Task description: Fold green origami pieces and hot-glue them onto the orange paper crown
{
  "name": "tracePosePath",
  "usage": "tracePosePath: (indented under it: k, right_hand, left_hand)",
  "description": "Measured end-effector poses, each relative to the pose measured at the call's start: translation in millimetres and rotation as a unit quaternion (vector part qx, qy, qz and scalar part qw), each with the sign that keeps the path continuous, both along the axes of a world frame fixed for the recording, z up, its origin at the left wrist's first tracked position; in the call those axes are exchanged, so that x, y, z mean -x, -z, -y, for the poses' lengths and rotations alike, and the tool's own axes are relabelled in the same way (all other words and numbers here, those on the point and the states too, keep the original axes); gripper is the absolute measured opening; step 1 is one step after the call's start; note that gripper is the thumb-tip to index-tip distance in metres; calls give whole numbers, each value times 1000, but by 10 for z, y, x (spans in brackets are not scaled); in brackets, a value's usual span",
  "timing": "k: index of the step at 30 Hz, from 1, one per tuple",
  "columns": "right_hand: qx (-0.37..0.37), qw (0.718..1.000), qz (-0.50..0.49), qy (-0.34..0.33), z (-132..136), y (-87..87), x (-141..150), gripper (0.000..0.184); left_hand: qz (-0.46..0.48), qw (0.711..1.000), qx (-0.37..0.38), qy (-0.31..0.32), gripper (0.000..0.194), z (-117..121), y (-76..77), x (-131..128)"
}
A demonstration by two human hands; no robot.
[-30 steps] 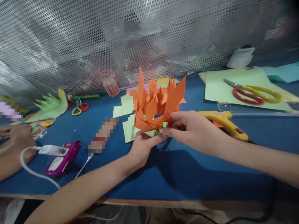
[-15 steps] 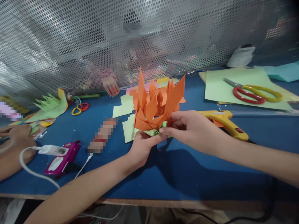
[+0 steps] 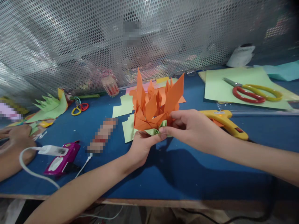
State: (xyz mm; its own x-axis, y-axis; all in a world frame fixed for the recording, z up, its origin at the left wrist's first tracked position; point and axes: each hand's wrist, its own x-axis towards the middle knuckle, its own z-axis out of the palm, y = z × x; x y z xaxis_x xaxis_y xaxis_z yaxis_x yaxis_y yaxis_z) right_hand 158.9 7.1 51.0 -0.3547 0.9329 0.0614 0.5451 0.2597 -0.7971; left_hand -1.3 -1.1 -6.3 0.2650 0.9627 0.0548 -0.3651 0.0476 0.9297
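Left hand [image 3: 140, 147] and right hand [image 3: 187, 124] hold orange folded paper [image 3: 149, 109] between them

At far left I see a co-worker's hand [image 3: 20, 137], then a purple power socket [image 3: 62, 160] on the blue table [image 3: 98, 183]. My left hand grips the orange paper from below at its near left, thumb pointing right along a green paper strip [image 3: 163, 125] at its base. The spikes point up, beyond my fingers. My right hand pinches the strip at the near right corner, thumb against it. Rightward lie a yellow glue gun [image 3: 225, 118] and scissors [image 3: 252, 94].
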Motion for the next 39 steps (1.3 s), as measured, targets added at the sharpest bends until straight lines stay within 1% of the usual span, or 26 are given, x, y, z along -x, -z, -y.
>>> tracePosePath:
  k: [11, 14, 20, 25, 28, 31, 33, 36, 39]
  right_hand:
    - [-15, 1000, 25, 6, -6, -10, -7, 31]
    - [-18, 1000, 23, 5, 6, -17, -11, 31]
    - [-11, 1000, 11, 5, 20, -20, -5, 23]
    - [4, 1000, 0, 3, 12, -5, 3, 24]
    - [-3, 1000, 10, 1, -9, 4, -5, 27]
    - [-24, 999, 28, -4, -33, -5, -22, 33]
    - [-55, 998, 41, -1, -39, -23, -36, 35]
    - [-135, 989, 59, 31, -24, -54, -61, 35]
    - [-213, 974, 63, 54, 11, -74, -85, 29]
  left_hand:
    - [-2, 1000, 3, -1, 17, 3, -19, 21]
    - [-1, 1000, 0, -1, 17, -2, -10, 19]
    - [1, 1000, 6, -8, 20, 4, 3, 21]
    - [-2, 1000, 1, -5, 21, 0, 8, 29]
    - [-5, 1000, -5, -3, 19, -11, 11, 33]
    - [-11, 1000, -9, -9, 18, -16, 13, 38]
    - [-16, 1000, -10, -19, 18, -13, 13, 41]
    - [-23, 999, -21, -44, 21, -6, 6, 37]
    - [-32, 996, -42, -71, 21, 3, -15, 30]
